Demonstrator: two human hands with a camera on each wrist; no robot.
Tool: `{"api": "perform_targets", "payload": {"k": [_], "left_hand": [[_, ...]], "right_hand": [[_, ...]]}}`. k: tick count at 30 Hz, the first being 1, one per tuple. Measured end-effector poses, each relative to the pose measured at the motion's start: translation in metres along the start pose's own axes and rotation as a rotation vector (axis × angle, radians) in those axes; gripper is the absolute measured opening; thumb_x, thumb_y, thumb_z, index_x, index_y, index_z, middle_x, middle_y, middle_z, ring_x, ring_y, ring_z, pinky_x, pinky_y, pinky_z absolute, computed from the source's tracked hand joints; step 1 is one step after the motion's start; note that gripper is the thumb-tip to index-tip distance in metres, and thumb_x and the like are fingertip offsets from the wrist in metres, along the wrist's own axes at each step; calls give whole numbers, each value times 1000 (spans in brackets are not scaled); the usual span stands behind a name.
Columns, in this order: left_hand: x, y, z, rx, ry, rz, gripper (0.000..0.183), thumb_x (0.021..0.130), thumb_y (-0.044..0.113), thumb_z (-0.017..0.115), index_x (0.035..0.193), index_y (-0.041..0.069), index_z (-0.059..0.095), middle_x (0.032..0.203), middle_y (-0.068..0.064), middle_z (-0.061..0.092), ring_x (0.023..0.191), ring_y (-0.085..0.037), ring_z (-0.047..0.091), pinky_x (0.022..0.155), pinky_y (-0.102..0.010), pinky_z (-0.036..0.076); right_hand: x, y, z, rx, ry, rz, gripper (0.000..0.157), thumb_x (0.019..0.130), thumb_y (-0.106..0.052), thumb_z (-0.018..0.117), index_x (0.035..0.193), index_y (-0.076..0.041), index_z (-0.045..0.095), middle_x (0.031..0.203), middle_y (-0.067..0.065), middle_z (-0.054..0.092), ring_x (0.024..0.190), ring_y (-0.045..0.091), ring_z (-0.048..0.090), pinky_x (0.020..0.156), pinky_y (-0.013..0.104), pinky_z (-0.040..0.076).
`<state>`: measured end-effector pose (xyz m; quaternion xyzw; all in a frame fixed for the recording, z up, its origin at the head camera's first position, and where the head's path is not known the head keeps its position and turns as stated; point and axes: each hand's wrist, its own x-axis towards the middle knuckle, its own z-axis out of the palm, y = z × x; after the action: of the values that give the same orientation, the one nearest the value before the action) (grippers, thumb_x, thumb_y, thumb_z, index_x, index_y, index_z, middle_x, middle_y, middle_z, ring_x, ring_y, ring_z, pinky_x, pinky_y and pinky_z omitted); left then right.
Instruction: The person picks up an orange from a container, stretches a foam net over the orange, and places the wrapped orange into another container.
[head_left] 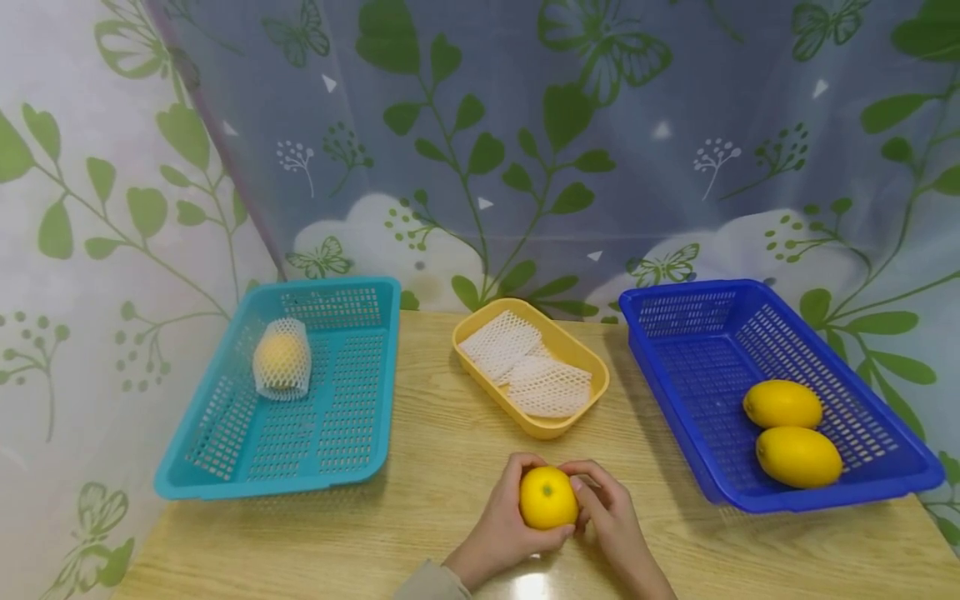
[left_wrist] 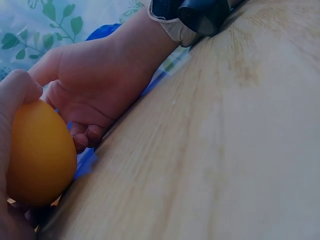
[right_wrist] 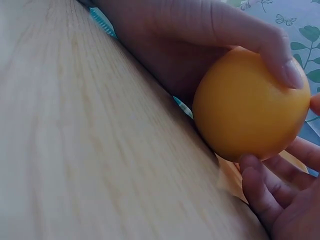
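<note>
1. Head view. Step in hand, my read: steadying one bare yellow fruit (head_left: 549,502) between both hands. Next move looked to call for a firm left hold, leaving the right free to shift or let go.
2. Same view, clock centred on that fruit: left hand (head_left: 504,525) at 8 o'clock, clamped on it, thumb and fingers round the side. Right hand (head_left: 613,517) at 3, fingertips against it; couldn't tell whether they pinched or only touched.
3. Around that: yellow tray (head_left: 551,428) at 12, white foam nets (head_left: 551,387) inside; teal basket (head_left: 348,358) at 10 with one netted fruit (head_left: 281,360); blue basket (head_left: 697,367) at 2 with two more yellow fruits (head_left: 798,457).
4. Left wrist view: fruit sat near the frame's 8 o'clock edge, in the left hand. Right hand stood at 1 from it, lower fingers bent.
5. Right wrist view: fruit at the frame's 3 o'clock, left thumb across it at 2. Right hand at 5, fingertips meeting its underside at 6. Fruit-to-table (head_left: 431,404) contact: couldn't tell.
</note>
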<state>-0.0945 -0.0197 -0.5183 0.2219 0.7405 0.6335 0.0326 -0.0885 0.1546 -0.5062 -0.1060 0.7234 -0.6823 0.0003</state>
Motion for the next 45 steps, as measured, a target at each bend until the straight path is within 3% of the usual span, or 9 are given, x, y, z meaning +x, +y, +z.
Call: {"api": "perform_targets", "payload": {"k": [6, 10, 14, 22, 27, 32, 37, 45], "left_hand": [[1, 0, -3, -30, -24, 4, 69, 71, 28, 82, 123, 20, 38, 115, 3, 52, 99, -13, 56, 84, -29, 48], [1, 0, -3, -29, -38, 42, 69, 71, 27, 81, 124, 15, 38, 116, 2, 52, 100, -13, 57, 84, -30, 49], [1, 0, -3, -32, -38, 58, 70, 71, 25, 82, 126, 14, 39, 117, 3, 52, 101, -12, 56, 85, -30, 48], [0, 27, -8, -75, -34, 52, 66, 72, 16, 81, 124, 10, 41, 116, -2, 53, 101, -15, 56, 85, -31, 48], [2, 11, -6, -73, -35, 51, 58, 78, 23, 76, 125, 18, 42, 120, 2, 52, 103, -15, 55, 85, -31, 48], [3, 6, -7, -92, -40, 21, 40, 91, 24, 58, 127, 18, 42, 126, 1, 49, 111, -18, 51, 92, -32, 43], [6, 12, -12, -10, 18, 49, 28, 98, 24, 45, 124, 16, 47, 124, -2, 52, 113, -20, 48, 97, -33, 37], [22, 32, -28, 130, 113, 167, 13, 95, 17, 55, 107, 18, 57, 109, 3, 59, 103, -14, 52, 86, -41, 43]], "right_hand": [[2, 1, -2, 6, -69, -141, 21, 96, 1, 45, 113, 3, 56, 101, 18, 59, 67, 16, 57, 46, 32, 48], [2, 1, -2, 4, -80, -184, 21, 95, 1, 46, 113, 2, 57, 106, 17, 58, 92, 15, 59, 67, 27, 51], [1, 0, -2, -1, -71, -197, 21, 94, 2, 47, 113, 2, 57, 108, 16, 59, 100, 17, 59, 83, 25, 49], [1, -1, 0, -12, -63, -219, 21, 94, 3, 48, 113, 5, 57, 108, 17, 59, 100, 16, 59, 84, 24, 49], [2, -1, -1, -17, -33, -201, 20, 94, 2, 49, 111, 4, 58, 106, 16, 60, 97, 14, 59, 80, 24, 49], [4, -2, -1, -30, -17, -199, 18, 94, 1, 49, 109, 4, 59, 105, 17, 59, 95, 14, 58, 77, 25, 49], [9, -11, -1, -100, 19, -202, 16, 94, -2, 51, 106, 0, 62, 103, 16, 61, 95, 18, 58, 76, 25, 51], [21, -51, -2, -291, 73, -294, 15, 88, 7, 56, 99, -1, 64, 95, 11, 65, 86, 17, 59, 70, 28, 51]]}}
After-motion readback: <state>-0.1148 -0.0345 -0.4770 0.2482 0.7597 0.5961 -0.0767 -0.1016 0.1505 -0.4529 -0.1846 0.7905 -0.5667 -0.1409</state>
